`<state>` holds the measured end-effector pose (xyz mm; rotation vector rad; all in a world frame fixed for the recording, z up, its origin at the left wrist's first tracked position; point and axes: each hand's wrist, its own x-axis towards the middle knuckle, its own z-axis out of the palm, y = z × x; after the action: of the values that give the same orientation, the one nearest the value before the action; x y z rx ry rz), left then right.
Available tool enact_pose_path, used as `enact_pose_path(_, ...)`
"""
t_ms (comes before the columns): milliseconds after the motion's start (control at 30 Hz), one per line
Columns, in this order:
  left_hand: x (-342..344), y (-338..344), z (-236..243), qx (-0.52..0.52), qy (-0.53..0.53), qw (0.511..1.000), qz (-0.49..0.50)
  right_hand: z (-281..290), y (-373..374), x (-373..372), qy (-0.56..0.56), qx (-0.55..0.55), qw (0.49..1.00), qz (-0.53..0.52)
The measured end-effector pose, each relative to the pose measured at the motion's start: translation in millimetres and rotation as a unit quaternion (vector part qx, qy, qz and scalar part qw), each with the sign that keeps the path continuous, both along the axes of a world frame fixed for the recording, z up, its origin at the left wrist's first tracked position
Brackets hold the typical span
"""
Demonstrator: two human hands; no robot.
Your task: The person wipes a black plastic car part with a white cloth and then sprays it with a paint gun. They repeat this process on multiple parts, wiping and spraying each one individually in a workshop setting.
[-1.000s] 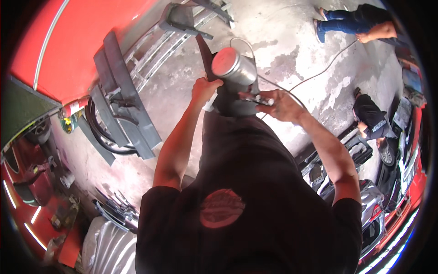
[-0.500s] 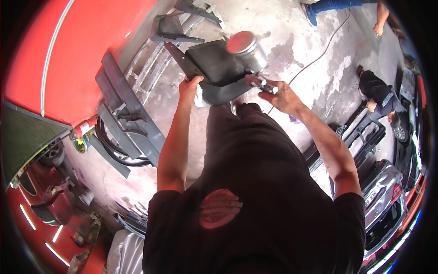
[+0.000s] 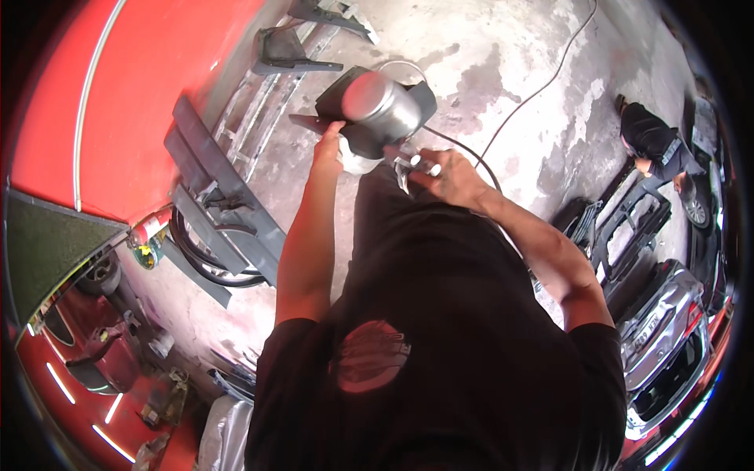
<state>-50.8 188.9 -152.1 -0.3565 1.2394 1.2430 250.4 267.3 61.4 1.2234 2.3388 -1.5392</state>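
My left hand [image 3: 328, 151] grips a dark grey plastic car part [image 3: 339, 98] and holds it up in front of me. My right hand [image 3: 448, 177] is closed on the handle of a spray gun [image 3: 408, 161]. The gun's round metal cup [image 3: 378, 104] sits on top, right over the grey part. A thin hose [image 3: 471, 157] runs from the gun across the concrete floor. My black shirt hides what lies below the hands.
Grey primed body panels [image 3: 224, 196] lean on a red wall [image 3: 102, 94] to the left, with a metal rack [image 3: 259, 94] behind. A small red extinguisher [image 3: 149, 228] lies on the floor. A crouching person [image 3: 656, 145] works at right beside bumpers [image 3: 628, 228] and cars.
The spray gun's cup has swung left and now sits over the grey part. The part has turned and drawn closer to me. The standing person at the top right is out of view.
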Motion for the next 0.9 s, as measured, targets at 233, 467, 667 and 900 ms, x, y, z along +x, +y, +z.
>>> enact_pose_path(233, 6.8, -15.2, 23.5, -0.076, 0.072, 0.992, -0.064, 20.4, 28.7, 21.3, -0.023, 0.032, 0.999, -0.024)
enact_pose_path(467, 22.8, 0.7, 72.4, -0.094, 0.353, 0.886, -0.286, -14.6, 22.8, -20.2, -0.039, 0.030, 0.999, -0.012)
enact_pose_path(667, 40.7, 23.8, 159.0, -0.172, 0.542, 0.663, -0.487, -27.0, 60.2, -38.2, -0.048, 0.017, 0.999, 0.020)
enact_pose_path(900, 46.1, 7.1, 151.7, -0.125, 0.710, 0.463, -0.516, -13.7, 84.5, -58.5, -0.004, 0.168, 0.981, -0.098)
